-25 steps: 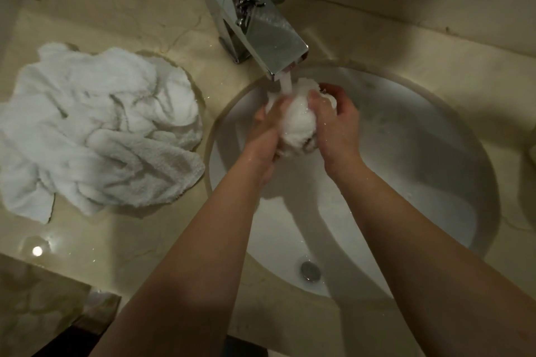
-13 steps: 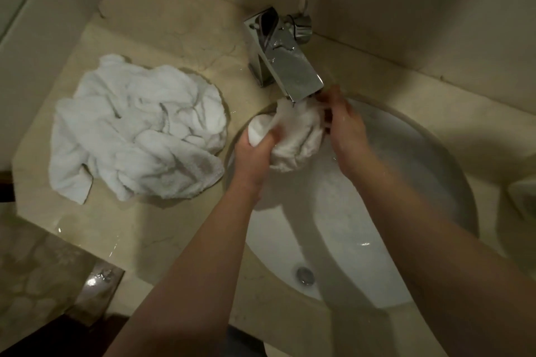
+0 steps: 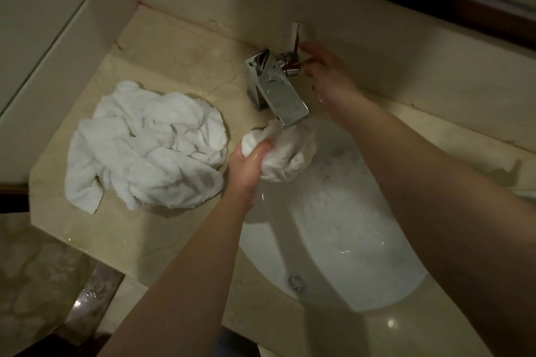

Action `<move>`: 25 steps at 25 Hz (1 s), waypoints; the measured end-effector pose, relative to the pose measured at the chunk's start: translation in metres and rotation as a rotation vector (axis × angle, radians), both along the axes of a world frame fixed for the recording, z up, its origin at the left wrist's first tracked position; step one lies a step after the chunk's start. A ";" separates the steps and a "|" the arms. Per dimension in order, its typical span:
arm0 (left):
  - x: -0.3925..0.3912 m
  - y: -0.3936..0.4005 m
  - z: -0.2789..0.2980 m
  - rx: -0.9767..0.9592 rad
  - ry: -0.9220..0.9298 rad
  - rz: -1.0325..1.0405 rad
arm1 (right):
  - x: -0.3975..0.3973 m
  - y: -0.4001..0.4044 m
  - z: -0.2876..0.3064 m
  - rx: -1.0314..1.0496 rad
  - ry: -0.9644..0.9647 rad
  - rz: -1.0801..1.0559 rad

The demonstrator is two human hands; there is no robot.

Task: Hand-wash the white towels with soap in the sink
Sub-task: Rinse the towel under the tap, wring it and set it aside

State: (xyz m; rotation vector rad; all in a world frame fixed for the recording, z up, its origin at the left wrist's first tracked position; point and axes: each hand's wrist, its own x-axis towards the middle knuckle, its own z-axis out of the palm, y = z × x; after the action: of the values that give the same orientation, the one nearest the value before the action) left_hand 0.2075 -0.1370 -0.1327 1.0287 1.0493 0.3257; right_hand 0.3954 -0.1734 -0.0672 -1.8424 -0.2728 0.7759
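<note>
A bunched wet white towel (image 3: 290,153) hangs under the spout of the chrome faucet (image 3: 278,95), over the far left part of the white sink (image 3: 333,226). My left hand (image 3: 249,165) grips it, and a rounded white lump, perhaps soap, shows at my thumb. My right hand (image 3: 327,75) is off the towel, up behind the faucet, with its fingers apart at the upright faucet lever (image 3: 295,46). I cannot tell whether the fingers touch the lever. A heap of white towels (image 3: 145,145) lies on the counter to the left of the sink.
The beige stone counter (image 3: 162,235) surrounds the sink and ends at a wall on the left and a backsplash behind. Suds and water cover the sink bottom, around the drain (image 3: 295,280). Water drops lie on the counter's front edge.
My right hand has let go of the towel and gone up and back to the faucet lever. My left hand alone now holds the towel. The camera has pulled back.
</note>
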 end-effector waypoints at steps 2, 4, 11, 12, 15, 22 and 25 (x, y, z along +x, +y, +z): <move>0.000 0.001 0.002 -0.007 -0.015 -0.024 | 0.001 0.002 0.001 -0.015 0.005 0.003; 0.000 0.002 0.003 -0.015 -0.028 -0.035 | 0.000 0.000 0.000 -0.018 0.030 -0.012; -0.001 0.008 -0.001 -0.052 -0.050 -0.019 | -0.012 0.015 0.012 0.093 0.023 -0.059; 0.000 0.007 -0.001 -0.057 -0.051 -0.017 | -0.011 0.016 0.013 0.101 0.015 -0.055; 0.002 0.006 0.002 -0.067 -0.045 -0.022 | -0.012 0.011 0.008 0.077 0.036 0.007; -0.007 -0.006 0.024 -0.027 0.012 -0.128 | -0.060 -0.071 -0.017 -0.093 0.154 -0.052; -0.016 -0.013 0.044 -0.020 0.018 -0.165 | -0.082 -0.104 -0.004 -0.209 0.214 0.003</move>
State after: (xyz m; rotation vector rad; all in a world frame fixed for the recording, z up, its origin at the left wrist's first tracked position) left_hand 0.1918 -0.1499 -0.0887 1.0944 0.9746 0.1717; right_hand 0.3136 -0.2773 -0.0716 -1.9330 -0.0585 1.0275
